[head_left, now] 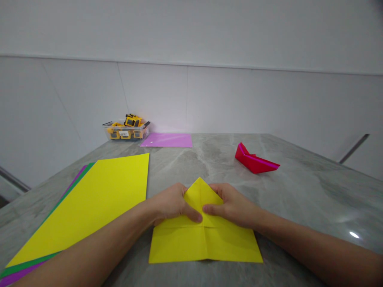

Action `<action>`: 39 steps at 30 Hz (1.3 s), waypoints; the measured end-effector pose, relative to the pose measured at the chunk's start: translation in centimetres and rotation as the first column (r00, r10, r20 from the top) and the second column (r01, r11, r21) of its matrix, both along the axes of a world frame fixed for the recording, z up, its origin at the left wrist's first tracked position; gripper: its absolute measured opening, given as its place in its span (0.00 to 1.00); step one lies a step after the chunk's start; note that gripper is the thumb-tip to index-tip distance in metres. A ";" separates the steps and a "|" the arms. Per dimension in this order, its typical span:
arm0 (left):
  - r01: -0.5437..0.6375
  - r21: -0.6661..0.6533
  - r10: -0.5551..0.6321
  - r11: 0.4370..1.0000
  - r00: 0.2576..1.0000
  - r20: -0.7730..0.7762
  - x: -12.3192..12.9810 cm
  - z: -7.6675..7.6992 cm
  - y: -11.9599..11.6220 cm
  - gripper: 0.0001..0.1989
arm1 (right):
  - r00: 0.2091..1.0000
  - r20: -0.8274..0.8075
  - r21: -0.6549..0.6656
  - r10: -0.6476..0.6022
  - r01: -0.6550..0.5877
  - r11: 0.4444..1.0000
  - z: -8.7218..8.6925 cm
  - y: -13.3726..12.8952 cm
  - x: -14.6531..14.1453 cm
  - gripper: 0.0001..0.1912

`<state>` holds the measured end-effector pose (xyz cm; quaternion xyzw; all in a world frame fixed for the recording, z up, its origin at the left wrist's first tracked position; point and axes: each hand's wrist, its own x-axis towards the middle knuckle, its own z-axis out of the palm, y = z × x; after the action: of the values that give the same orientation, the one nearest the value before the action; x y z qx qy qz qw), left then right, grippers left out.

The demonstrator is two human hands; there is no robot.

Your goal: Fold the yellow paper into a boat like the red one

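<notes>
A folded sheet of yellow paper [206, 245] with a pointed top and crossing creases lies in front of me, its wide edge towards me. My left hand [176, 205] grips its left slope, the thumb pressed on the paper near the centre crease and the fingers behind it. On the other slope, my right hand [229, 205] holds the paper the same way, thumb on top and fingers mostly hidden underneath. The two thumbs almost meet at the middle crease.
A red folded paper boat [255, 161] stands at the right. To the left lies a stack of coloured sheets, yellow sheet [104, 191] on top. Farther back are a pink sheet pack [167, 140] and a clear bin [125, 133] of yellow toy vehicles, near the wall.
</notes>
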<state>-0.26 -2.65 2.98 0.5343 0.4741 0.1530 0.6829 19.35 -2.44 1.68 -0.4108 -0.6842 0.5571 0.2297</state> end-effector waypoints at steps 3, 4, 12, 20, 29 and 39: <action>0.006 -0.011 -0.006 1.000 1.000 -0.010 -0.2 0.0 0.2 0.12 | 0.999 -0.032 -0.057 0.038 -0.039 0.998 0.2 0.0 0.1 0.15; 0.014 -0.022 -0.014 1.000 1.000 -0.001 -0.3 0.0 0.2 0.13 | 0.996 -0.060 -0.098 0.060 -0.066 0.993 0.3 0.0 0.1 0.16; 0.041 -0.012 -0.040 0.999 0.999 0.021 -0.3 -0.3 0.4 0.14 | 0.986 -0.136 -0.164 0.097 -0.118 0.979 0.7 -0.1 0.1 0.21; -0.006 0.136 0.025 0.991 0.990 -0.140 0.5 0.2 -0.4 0.13 | 0.992 -0.068 -0.031 0.104 -0.106 0.994 0.6 -0.3 0.0 0.20; 0.101 -0.113 -0.082 0.988 0.984 0.159 -1.1 0.1 0.9 0.19 | 0.958 -0.279 -0.282 0.069 -0.150 0.948 0.5 0.2 0.4 0.22; -0.049 -0.172 0.173 0.984 0.506 0.845 -1.2 0.3 1.3 0.36 | 0.723 -0.553 -0.331 -0.414 0.266 0.906 0.5 0.7 0.0 0.21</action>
<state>-1.48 -1.38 3.24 0.3134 0.1176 0.4098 0.8485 19.36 -1.77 2.17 -0.3511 -0.4164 0.6820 0.4882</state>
